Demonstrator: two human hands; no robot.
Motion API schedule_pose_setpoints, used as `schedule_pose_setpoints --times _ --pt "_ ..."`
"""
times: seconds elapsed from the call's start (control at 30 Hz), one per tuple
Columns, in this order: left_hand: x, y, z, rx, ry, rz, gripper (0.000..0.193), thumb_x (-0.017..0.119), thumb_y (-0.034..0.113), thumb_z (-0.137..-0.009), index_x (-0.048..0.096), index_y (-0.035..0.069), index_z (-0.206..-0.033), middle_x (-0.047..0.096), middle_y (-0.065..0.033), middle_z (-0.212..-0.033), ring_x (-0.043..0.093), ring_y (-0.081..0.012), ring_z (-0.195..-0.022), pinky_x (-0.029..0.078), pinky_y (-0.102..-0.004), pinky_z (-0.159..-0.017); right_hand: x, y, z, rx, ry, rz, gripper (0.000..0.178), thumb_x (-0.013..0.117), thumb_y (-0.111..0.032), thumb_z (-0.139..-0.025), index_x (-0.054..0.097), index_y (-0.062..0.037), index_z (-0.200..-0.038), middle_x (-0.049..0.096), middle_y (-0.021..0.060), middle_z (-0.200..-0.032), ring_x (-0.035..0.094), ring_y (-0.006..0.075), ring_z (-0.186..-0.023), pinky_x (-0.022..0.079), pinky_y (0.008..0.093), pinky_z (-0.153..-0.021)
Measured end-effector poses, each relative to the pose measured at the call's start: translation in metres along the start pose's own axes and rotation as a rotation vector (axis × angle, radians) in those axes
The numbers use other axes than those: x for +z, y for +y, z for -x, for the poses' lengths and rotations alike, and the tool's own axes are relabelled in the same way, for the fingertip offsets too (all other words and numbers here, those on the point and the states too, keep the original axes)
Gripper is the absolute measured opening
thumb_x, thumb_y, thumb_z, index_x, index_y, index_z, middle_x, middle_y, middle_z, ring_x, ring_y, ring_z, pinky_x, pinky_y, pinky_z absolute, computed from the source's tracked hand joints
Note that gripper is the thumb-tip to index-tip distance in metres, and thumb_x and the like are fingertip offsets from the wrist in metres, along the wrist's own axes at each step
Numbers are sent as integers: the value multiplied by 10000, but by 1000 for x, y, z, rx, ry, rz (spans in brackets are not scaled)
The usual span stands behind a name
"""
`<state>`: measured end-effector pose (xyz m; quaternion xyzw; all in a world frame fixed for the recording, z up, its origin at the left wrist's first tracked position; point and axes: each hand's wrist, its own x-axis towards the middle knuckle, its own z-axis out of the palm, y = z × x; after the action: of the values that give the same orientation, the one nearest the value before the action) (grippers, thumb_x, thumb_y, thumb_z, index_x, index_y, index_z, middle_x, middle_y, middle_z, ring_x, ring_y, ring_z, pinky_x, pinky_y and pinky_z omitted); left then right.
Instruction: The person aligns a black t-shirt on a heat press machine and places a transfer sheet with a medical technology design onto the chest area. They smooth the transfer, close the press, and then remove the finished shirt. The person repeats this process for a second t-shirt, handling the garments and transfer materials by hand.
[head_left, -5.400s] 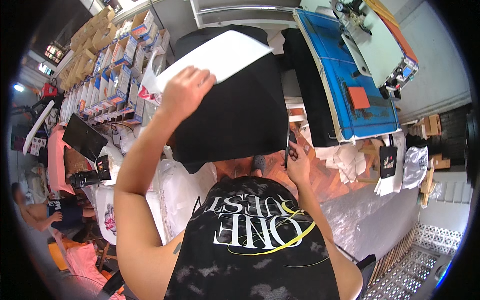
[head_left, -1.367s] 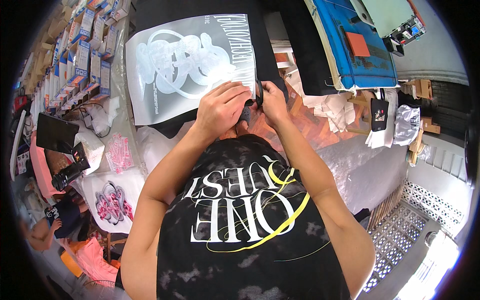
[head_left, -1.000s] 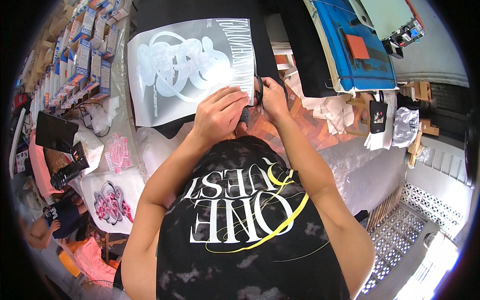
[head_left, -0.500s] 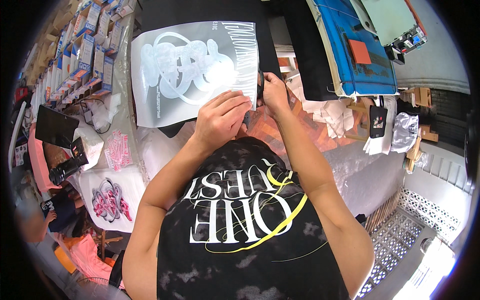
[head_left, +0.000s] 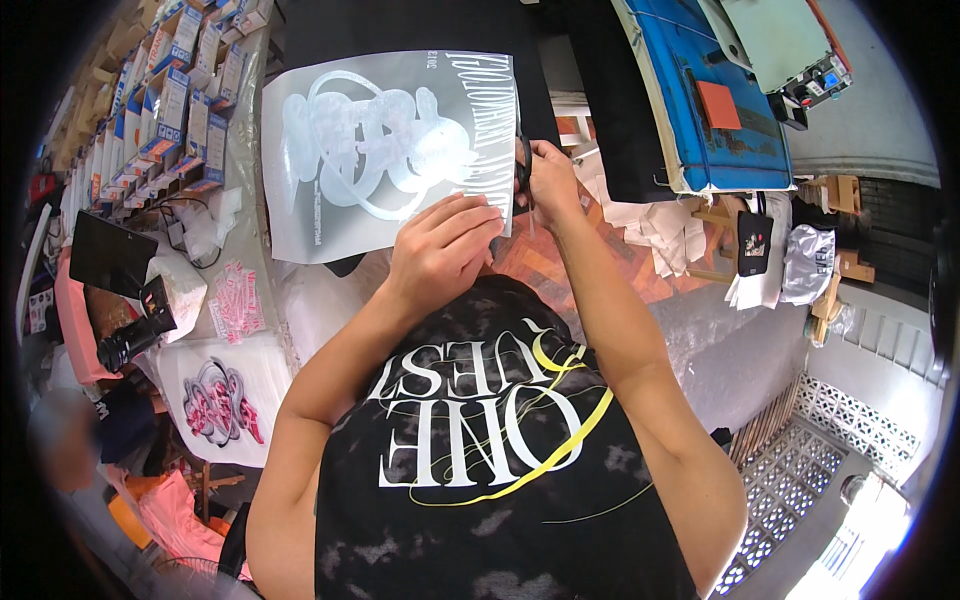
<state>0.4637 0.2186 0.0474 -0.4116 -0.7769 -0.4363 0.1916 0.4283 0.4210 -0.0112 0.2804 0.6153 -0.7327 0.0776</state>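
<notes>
The translucent, glossy grey-white film sheet is now drawn slightly nearer the body than half a second ago, while the black-handled scissors are held at about the same height in view. More of the right edge is thus left below the handles, and the cut along that edge seems to have been carried farther up. The rest of the side appears still to be worked.

The sheet's near right corner is gripped by the left hand, its fingers laid close together over the surface; the thumb is mostly hidden. The scissors are gripped by the right hand, just beyond the right edge. Whether the blades are parted cannot be told, as they are barely visible.

The film is thin and smooth, gently bowed, and shiny enough for a bright glare to be thrown back near its middle. It is printed with rounded, looping milky shapes and a row of tall narrow lettering along the right side. Most of it is spread above matte, soft-looking black cloth; the gripped corner is held out over the red-brown wooden floor. Limp, pale, crumpled scraps are seen farther right, below a flat blue panel on which a smooth orange-red square is laid.
</notes>
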Motion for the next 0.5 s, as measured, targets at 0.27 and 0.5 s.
schedule_pose_setpoints --times 0.27,0.5 --pt "-6 3 2 1 7 9 210 692 -53 -701 710 6 -902 716 -100 -970 706 -295 -960 570 -433 -880 0 0 -8 -21 9 13 369 720 -322 -910 609 0 -1052 588 40 -734 570 108 -535 384 243 -400" --pt "-17 6 3 17 23 4 204 696 -59 -697 702 -2 -893 715 -104 -955 709 -298 -946 575 -435 -878 1 -20 -16 -13 11 73 381 734 -336 -900 611 -7 -1046 589 31 -731 572 101 -530 379 228 -389"
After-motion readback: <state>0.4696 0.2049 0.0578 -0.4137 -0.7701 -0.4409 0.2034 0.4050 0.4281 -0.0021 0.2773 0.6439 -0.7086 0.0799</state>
